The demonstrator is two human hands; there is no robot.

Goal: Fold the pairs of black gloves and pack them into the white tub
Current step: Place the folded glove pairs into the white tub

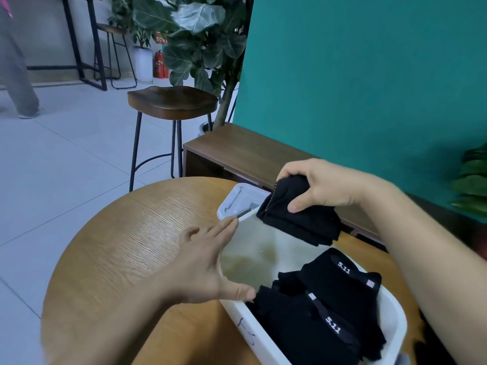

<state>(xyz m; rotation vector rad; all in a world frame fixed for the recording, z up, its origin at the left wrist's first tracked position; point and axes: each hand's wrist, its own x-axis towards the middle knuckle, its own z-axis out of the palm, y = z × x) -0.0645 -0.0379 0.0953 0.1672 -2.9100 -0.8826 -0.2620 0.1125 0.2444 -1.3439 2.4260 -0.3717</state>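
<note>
I see my right hand (326, 185) above the far end of the tub (395, 322), fingers and thumb closed around a folded glove pair (297, 217), which hangs over the tub's bare middle without touching the floor of it. My left hand (203, 262) rests on the tub's left rim, fingers spread flat and open, thumb hooked inside the wall, holding nothing. 2 folded pairs (334, 299) lie packed in the near end, "5.11" labels facing up. The tub sits on the round wooden table (126, 233), a white lid (237, 198) just beyond it.
</note>
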